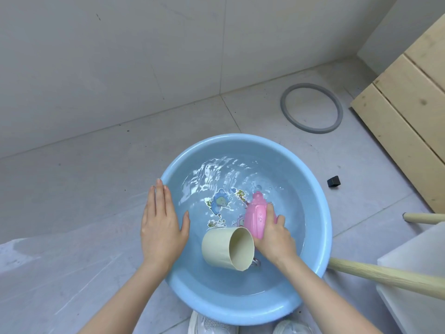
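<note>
Pink bottle (256,213) is gripped in the right hand (274,239) over the water-filled blue basin (228,304), cream cup (224,247) tipped alongside; left hand (161,227) is spread flat, fingers straight.

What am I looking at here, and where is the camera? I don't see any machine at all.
There is no machine: a person works with bare hands, and the single camera sits on their head, looking forward and down. That is why you see two forearms reaching in from below and white shoes at the bottom edge. On the tiled floor stands a blue basin with rippling water in it. The right hand grips a pink bottle over the water. The left hand is flat and open at the basin's left rim and holds nothing. A cream cup lies on its side in the basin. Farther off lie a grey ring and a small black block.
</note>
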Motion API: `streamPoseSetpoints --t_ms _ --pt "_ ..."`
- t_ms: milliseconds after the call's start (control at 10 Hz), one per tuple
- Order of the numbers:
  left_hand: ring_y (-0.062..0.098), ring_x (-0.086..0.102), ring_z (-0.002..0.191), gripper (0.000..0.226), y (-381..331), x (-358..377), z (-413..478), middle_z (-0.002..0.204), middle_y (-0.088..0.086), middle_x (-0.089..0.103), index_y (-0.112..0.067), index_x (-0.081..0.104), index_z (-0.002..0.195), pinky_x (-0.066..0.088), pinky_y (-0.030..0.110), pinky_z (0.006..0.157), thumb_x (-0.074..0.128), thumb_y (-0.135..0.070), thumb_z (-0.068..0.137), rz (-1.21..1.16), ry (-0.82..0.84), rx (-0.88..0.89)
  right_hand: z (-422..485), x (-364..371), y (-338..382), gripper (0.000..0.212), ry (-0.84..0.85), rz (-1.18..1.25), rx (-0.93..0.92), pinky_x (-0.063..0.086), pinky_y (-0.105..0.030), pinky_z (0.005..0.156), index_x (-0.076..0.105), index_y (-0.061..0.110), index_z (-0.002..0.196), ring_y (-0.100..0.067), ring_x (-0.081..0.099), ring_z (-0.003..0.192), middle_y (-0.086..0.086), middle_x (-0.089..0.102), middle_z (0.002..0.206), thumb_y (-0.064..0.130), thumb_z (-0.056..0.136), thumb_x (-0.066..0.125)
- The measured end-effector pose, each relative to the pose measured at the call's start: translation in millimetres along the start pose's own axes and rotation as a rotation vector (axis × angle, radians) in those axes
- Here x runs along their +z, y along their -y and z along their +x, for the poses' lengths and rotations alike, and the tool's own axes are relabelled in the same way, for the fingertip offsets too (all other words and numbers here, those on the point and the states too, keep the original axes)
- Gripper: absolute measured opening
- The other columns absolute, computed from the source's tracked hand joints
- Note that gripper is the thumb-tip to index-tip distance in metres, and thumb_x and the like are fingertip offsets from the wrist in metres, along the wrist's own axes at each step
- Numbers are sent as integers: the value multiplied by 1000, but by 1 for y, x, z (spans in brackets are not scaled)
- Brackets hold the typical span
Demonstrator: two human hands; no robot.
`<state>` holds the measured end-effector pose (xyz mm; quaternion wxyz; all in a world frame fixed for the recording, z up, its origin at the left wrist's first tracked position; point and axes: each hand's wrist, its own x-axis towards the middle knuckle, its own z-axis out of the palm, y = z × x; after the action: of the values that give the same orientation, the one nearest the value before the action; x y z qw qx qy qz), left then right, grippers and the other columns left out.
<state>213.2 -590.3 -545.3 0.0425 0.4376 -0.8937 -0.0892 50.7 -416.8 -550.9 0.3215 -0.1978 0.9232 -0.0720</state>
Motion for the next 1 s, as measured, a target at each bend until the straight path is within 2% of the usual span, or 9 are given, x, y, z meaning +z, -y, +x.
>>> streamPoseSetpoints --t_ms 500,1000 --pt "32 27 140 75 1 0 1 154 17 26 5 31 144 39 46 104 31 -44 87 4 10 2 -1 -1 0 105 -5 -7 -11 44 -40 82 -4 25 151 -38 53 113 -10 33 131 71 77 56" --pt "32 27 141 75 1 1 1 155 16 25 5 31 144 40 46 103 30 -45 87 4 12 0 0 0 0 104 -8 -34 -11 45 -39 84 -4 24 151 -37 53 113 -11 34 131 70 78 55"
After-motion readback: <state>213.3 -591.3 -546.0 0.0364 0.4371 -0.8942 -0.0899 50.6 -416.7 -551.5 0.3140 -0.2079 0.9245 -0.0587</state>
